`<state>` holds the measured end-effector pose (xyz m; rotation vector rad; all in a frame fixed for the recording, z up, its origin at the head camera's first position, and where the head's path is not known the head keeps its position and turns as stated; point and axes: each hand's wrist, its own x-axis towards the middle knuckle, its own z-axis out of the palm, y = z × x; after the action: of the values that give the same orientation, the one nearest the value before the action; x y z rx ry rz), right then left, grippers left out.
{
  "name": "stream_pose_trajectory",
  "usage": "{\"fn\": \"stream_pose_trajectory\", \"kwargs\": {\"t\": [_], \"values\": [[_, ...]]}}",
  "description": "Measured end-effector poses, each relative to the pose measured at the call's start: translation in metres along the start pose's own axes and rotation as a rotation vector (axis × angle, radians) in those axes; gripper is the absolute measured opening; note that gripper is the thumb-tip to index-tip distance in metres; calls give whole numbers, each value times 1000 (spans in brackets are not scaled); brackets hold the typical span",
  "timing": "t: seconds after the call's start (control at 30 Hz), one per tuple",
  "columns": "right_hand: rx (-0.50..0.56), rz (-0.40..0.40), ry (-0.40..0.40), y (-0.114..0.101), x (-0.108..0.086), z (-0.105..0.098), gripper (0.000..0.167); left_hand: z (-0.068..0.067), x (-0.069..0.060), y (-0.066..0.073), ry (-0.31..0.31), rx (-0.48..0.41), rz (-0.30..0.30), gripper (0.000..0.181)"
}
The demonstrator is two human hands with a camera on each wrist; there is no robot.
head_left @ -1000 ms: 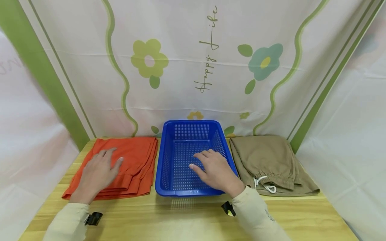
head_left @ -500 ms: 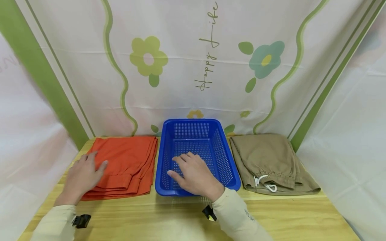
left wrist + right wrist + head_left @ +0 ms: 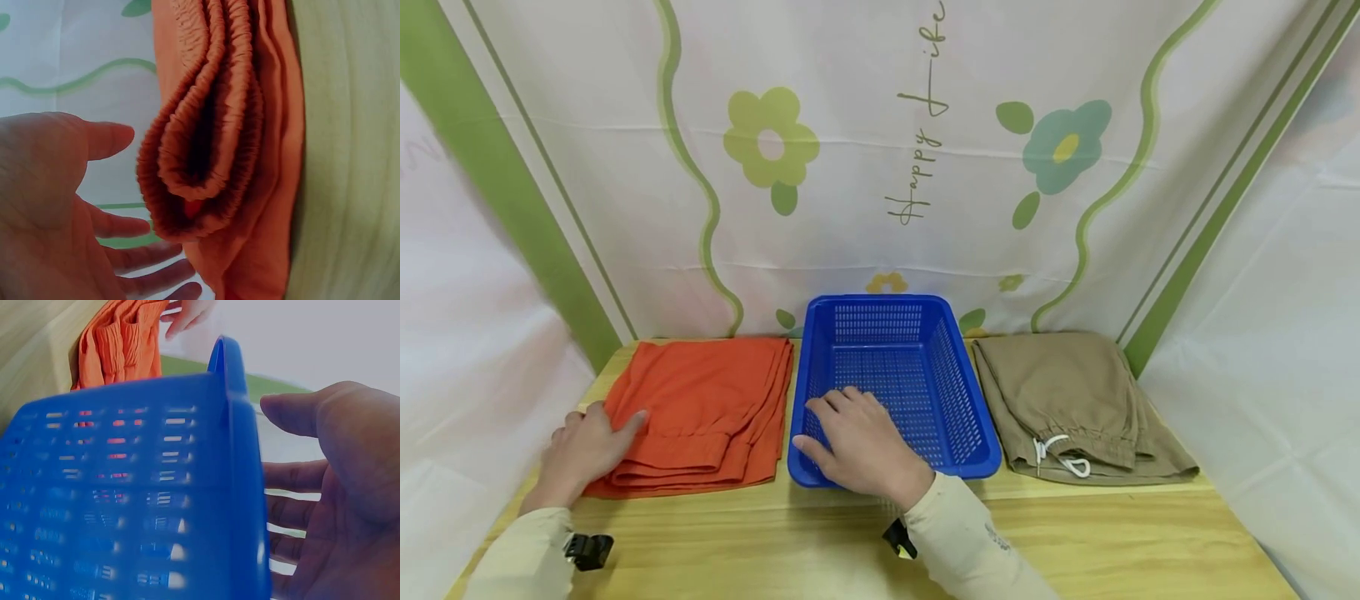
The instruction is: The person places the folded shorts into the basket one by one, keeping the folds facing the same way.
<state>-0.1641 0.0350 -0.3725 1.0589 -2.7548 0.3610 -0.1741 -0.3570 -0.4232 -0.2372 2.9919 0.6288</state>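
Folded orange shorts (image 3: 700, 392) with a gathered waistband lie on the left of the table. My left hand (image 3: 580, 450) is at their left edge, its fingers loosely spread; in the left wrist view the elastic waistband (image 3: 206, 156) faces the palm, and nothing is held. A blue plastic basket (image 3: 958, 400) with slotted walls stands in the middle, with nothing in it. My right hand (image 3: 861, 442) hovers over its near left part, thumb and fingers relaxed. In the right wrist view the fingers (image 3: 290, 509) are beside the basket rim (image 3: 247, 469); whether they touch it I cannot tell.
Folded khaki shorts (image 3: 1067, 400) with a white drawstring (image 3: 1060, 457) lie right of the basket. The wooden table (image 3: 1120, 542) runs toward me. A flower-printed white curtain (image 3: 850, 208) rises behind, and white sheets hang at both sides.
My left hand has moved left and nearer, from above the orange shorts to their left edge. My right hand has shifted left across the basket. The shorts and basket stay in place.
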Motion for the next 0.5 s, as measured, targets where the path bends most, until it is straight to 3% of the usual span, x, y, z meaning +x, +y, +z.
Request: {"fn": "stream_pose_trajectory", "kwargs": {"t": [0.13,0.5], "values": [[-21,-15,19,-6,2,2,49,0,3,-4,-54,-16,-35,104],[-102,-54,6,-45,14,9,49,8,6,-13,-70,-25,-50,103]]}}
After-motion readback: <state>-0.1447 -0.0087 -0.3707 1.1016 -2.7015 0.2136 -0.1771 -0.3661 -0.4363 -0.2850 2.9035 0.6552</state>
